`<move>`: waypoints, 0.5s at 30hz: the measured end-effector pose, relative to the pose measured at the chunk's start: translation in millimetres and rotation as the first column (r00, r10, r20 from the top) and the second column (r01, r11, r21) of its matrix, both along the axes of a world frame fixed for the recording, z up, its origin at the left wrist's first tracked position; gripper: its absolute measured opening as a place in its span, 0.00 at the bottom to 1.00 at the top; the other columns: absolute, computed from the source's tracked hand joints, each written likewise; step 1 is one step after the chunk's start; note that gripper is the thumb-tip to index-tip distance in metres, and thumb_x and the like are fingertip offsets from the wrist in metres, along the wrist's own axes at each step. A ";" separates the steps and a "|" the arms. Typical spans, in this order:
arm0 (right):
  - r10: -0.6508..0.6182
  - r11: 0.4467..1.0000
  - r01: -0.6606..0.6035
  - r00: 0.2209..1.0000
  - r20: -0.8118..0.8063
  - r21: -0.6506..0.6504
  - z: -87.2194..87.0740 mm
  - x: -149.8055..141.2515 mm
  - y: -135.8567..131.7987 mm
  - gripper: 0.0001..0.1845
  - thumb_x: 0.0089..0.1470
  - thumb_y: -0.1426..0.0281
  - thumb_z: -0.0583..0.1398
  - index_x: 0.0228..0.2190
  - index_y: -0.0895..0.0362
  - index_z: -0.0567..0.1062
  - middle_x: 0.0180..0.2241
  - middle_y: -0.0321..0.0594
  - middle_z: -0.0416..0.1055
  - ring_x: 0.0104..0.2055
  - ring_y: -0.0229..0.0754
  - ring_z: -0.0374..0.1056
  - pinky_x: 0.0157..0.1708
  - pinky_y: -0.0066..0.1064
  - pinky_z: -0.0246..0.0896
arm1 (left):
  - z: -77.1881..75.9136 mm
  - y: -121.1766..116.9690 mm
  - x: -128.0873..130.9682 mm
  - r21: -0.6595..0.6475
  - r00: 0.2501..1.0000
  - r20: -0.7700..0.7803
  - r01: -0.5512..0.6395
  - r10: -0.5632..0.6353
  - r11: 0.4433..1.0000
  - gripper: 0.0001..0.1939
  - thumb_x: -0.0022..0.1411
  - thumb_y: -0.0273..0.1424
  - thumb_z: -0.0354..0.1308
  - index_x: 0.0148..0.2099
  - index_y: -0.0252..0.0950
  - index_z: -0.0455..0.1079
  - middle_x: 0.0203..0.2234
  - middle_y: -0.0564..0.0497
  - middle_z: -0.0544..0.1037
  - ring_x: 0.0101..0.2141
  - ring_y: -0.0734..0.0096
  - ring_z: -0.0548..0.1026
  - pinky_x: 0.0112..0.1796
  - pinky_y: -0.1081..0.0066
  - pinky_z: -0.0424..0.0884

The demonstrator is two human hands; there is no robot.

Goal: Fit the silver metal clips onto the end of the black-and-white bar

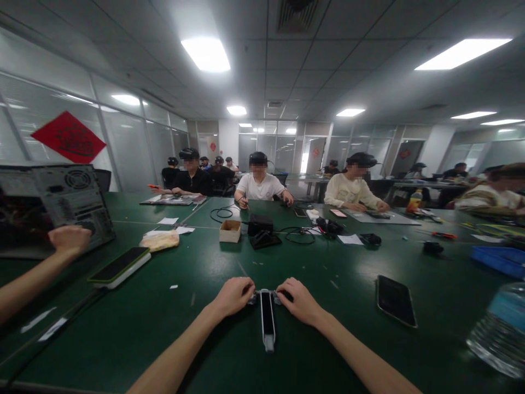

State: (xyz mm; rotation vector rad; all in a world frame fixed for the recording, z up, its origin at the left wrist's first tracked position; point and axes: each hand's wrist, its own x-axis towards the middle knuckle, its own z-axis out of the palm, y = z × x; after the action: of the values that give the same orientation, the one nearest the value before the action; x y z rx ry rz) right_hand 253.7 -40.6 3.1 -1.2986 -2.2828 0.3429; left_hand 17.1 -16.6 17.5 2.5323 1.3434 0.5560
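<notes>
On the green table just in front of me lies a narrow, long piece (267,317) with a white rim, a dark middle and a grey tab at its near end. I cannot tell its kind. Small grey parts stick out on both sides of its far end. My left hand (234,295) pinches at the one on the left, with the fingers closed. On the other side, my right hand (300,300) is curled, thumb and fingertips closed at the right-hand part. The fingers partly hide both small parts.
Another person's fist (70,238) reaches in at left, before an opened computer case (74,191). Nearby lies a green-edged phone-like device (121,265). A black phone (396,300) and a water bottle (502,328) are at right. A small box (230,232) stands ahead; several people sit beyond.
</notes>
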 end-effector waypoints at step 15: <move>-0.398 0.799 0.579 0.712 -0.579 0.162 55.9 84.4 -57.2 0.22 0.52 0.50 0.55 0.31 0.55 0.76 0.27 0.41 0.73 0.30 0.43 0.70 0.32 0.30 0.67 | -6.7 -1.5 -1.4 -0.027 1.000 -0.026 0.011 -0.012 1.000 0.12 0.64 0.33 0.47 0.37 0.37 0.70 0.30 0.51 0.75 0.31 0.71 0.71 0.33 0.74 0.62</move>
State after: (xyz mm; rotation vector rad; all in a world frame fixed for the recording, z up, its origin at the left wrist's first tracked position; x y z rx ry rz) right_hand 338.1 -97.8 59.0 -1.3723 -1.3865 0.0835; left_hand 15.7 -18.2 10.8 2.5330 1.3355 0.5006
